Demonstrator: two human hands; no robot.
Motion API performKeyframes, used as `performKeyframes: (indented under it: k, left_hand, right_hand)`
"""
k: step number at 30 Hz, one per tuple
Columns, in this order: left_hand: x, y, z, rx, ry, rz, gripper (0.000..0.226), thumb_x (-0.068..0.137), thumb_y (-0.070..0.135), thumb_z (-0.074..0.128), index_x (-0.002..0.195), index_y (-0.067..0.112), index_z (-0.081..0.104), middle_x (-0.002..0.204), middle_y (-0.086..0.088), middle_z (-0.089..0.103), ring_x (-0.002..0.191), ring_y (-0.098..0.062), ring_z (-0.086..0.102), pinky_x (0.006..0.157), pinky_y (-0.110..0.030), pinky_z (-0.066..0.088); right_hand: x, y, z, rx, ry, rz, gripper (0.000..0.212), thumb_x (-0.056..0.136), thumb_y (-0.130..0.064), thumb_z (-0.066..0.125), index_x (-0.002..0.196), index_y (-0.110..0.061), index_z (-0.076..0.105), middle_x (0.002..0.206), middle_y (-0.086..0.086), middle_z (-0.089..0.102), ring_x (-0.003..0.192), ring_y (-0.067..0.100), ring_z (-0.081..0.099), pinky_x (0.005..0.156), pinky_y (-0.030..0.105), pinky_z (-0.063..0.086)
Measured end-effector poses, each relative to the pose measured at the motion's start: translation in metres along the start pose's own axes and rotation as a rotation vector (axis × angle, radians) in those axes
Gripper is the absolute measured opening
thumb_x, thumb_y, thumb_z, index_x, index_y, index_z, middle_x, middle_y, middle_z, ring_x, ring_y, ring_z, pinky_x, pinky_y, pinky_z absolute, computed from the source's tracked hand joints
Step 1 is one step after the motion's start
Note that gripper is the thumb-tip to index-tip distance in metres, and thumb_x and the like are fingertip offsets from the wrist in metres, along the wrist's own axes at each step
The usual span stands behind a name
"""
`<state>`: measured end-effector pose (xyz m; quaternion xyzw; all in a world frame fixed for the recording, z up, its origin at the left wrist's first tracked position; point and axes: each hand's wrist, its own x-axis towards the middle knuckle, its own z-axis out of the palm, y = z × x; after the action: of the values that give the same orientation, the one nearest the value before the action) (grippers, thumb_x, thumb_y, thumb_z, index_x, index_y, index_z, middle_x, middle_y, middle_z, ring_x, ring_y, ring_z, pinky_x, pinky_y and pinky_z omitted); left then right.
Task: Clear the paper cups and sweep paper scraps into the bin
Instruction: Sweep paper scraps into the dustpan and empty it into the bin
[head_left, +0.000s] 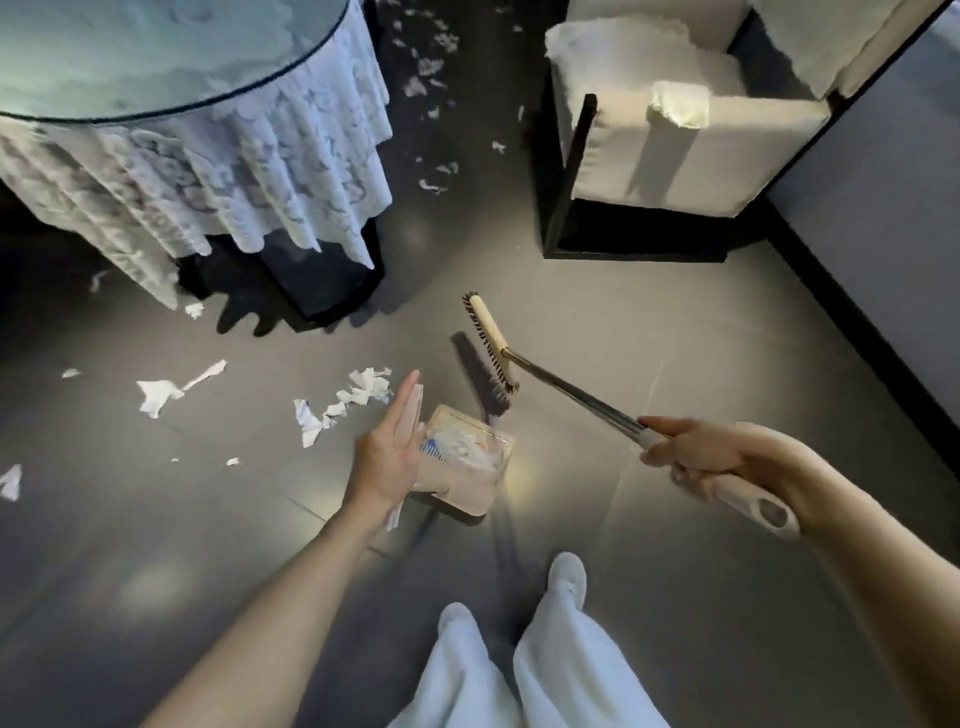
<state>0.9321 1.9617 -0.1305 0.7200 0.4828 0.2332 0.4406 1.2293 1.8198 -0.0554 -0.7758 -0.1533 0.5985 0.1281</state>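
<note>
Grey floor (675, 364), glass table (156, 52) (lace-draped), cushioned chair (675, 156)

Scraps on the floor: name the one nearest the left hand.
The crumpled cluster just past the left hand's fingertips; all others lie farther off.
</note>
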Motion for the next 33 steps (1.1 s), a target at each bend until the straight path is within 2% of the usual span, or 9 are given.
performKeyframes:
  k: [5,11,15,17,18,20,23,26,33]
  left_hand:
    - [-0.003,-0.042,-0.054,0.088,0.172,-0.092,0.057,0.094,0.005,0.053,0.145,0.028,0.04,0.134,0.005,0.058,0.103,-0.019,0.06,0.082,-0.011,0.04]
    - [-0.013,-0.093,-0.105,0.116,0.386,-0.217,0.053,0.095,0.009,0.056,0.143,0.028,0.044,0.115,0.062,0.031,0.113,-0.01,0.051,0.085,0.001,0.029]
    - [-0.017,-0.109,-0.132,0.112,0.517,-0.289,0.065,0.093,0.004,0.058,0.135,0.047,0.036,0.11,0.062,0.037,0.109,0.004,0.051,0.08,0.006,0.03]
    - [-0.02,-0.115,-0.14,0.082,0.574,-0.353,0.063,0.094,0.006,0.057,0.134,0.05,0.037,0.114,0.053,0.044,0.106,0.021,0.046,0.082,0.008,0.027]
    - [-0.022,-0.117,-0.144,0.079,0.605,-0.368,0.061,0.094,0.007,0.057,0.136,0.048,0.039,0.118,0.049,0.046,0.106,0.021,0.045,0.084,0.007,0.028]
    - [-0.025,-0.122,-0.152,0.107,0.636,-0.378,0.058,0.094,0.007,0.056,0.141,0.038,0.042,0.124,0.041,0.046,0.112,0.002,0.053,0.091,-0.004,0.035]
    - [-0.024,-0.131,-0.167,0.158,0.629,-0.443,0.059,0.094,0.009,0.056,0.144,0.036,0.04,0.128,0.019,0.053,0.111,-0.026,0.057,0.086,-0.024,0.043]
    - [-0.022,-0.142,-0.182,0.125,0.635,-0.458,0.058,0.095,0.011,0.055,0.145,0.035,0.038,0.134,0.018,0.047,0.121,-0.021,0.053,0.089,-0.015,0.038]
    - [0.002,-0.163,-0.208,0.051,0.62,-0.481,0.06,0.096,0.009,0.055,0.146,0.036,0.037,0.132,0.019,0.044,0.127,-0.024,0.049,0.096,-0.019,0.033]
  right_hand:
    - [0.046,-0.083,0.04,-0.211,-0.02,-0.054,0.058,0.095,-0.009,0.053,0.146,-0.029,0.033,0.056,0.006,0.042,0.027,0.011,0.036,0.035,0.014,0.034]
    - [0.106,-0.183,0.083,-0.451,-0.085,-0.108,0.036,0.092,-0.006,0.05,0.127,-0.014,0.049,0.046,0.002,0.044,0.033,0.013,0.038,0.04,0.019,0.034]
    - [0.135,-0.232,0.117,-0.662,-0.101,-0.205,0.01,0.091,-0.003,0.046,0.099,-0.009,0.048,0.033,-0.001,0.043,0.027,0.013,0.037,0.038,0.014,0.03]
    - [0.146,-0.245,0.14,-0.735,-0.107,-0.226,0.009,0.091,-0.001,0.044,0.095,-0.009,0.046,0.032,-0.001,0.043,0.023,0.012,0.036,0.034,0.011,0.026]
    - [0.149,-0.25,0.152,-0.762,-0.122,-0.234,0.009,0.092,0.0,0.044,0.096,-0.008,0.046,0.032,0.0,0.044,0.022,0.012,0.036,0.032,0.009,0.025]
    - [0.156,-0.257,0.176,-0.767,-0.184,-0.23,0.009,0.091,0.003,0.044,0.095,-0.006,0.045,0.029,-0.001,0.042,0.02,0.011,0.036,0.031,0.007,0.023]
    - [0.158,-0.271,0.203,-0.775,-0.273,-0.224,0.011,0.089,0.002,0.047,0.085,-0.009,0.047,0.029,-0.003,0.043,0.023,0.01,0.037,0.033,0.011,0.028]
    - [0.155,-0.29,0.215,-0.783,-0.32,-0.211,0.005,0.091,-0.001,0.045,0.091,-0.005,0.047,0.032,0.001,0.042,0.024,0.011,0.036,0.035,0.013,0.03]
    - [0.142,-0.34,0.227,-0.819,-0.322,-0.215,0.024,0.096,-0.005,0.045,0.121,-0.009,0.045,0.044,0.004,0.044,0.027,0.009,0.037,0.034,0.016,0.035]
